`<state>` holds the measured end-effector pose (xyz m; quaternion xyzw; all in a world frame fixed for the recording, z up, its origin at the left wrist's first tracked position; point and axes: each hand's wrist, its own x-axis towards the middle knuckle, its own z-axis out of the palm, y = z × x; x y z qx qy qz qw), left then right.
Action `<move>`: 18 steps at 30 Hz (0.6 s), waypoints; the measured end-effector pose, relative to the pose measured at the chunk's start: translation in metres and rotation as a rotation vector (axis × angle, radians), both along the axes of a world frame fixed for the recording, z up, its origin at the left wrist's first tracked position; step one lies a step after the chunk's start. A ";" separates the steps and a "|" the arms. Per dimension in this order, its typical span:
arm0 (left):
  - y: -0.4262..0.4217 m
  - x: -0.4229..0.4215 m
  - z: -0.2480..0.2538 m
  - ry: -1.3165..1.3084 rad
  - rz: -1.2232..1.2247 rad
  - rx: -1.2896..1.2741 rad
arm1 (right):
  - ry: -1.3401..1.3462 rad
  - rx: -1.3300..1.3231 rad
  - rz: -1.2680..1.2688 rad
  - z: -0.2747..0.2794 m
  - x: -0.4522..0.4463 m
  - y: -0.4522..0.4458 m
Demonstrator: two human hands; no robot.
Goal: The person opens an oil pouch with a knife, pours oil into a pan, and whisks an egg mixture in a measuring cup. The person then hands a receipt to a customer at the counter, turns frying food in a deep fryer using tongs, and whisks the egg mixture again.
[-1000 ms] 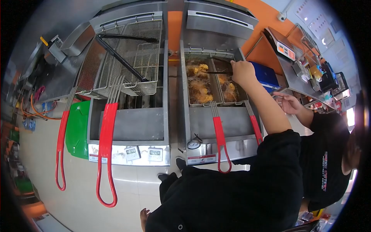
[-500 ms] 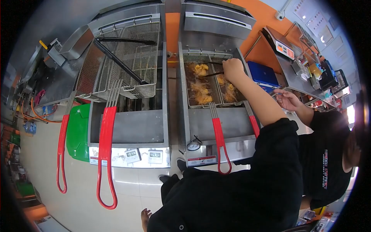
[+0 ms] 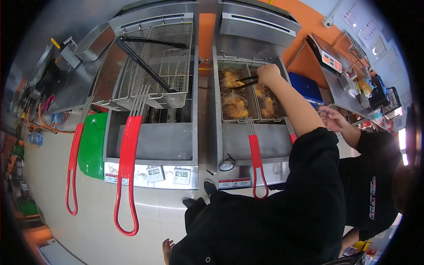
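Note:
My right hand is closed round black tongs, held over the right fryer. The tong tips are at a golden fried piece in the left of two wire baskets sunk in bubbling oil. More golden pieces lie in the basket beside it. My left hand hangs low at the bottom edge, fingers loosely apart and holding nothing. Red basket handles stick out towards me.
On the left fryer, raised wire baskets carry a second pair of black tongs. A co-worker's hand is right of my forearm. Timers sit on the left fryer's front. A green bin and a scale flank the fryers.
The tongs' arms have come closer together, with the tips now at a fried piece in the left basket. The whole view has shifted slightly. My left hand stays low.

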<state>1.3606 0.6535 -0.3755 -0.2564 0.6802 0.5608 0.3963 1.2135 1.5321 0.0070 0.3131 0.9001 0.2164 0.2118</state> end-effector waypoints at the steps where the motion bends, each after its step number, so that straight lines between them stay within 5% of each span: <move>1: 0.000 0.000 0.000 -0.006 -0.004 -0.018 | -0.012 0.010 -0.003 0.000 0.000 0.001; 11: 0.001 0.000 -0.003 0.035 -0.019 -0.003 | -0.149 -0.306 -0.150 0.041 0.005 0.006; 18: 0.016 -0.015 0.021 0.056 -0.147 -0.166 | 0.071 -0.008 -0.077 0.057 0.025 -0.013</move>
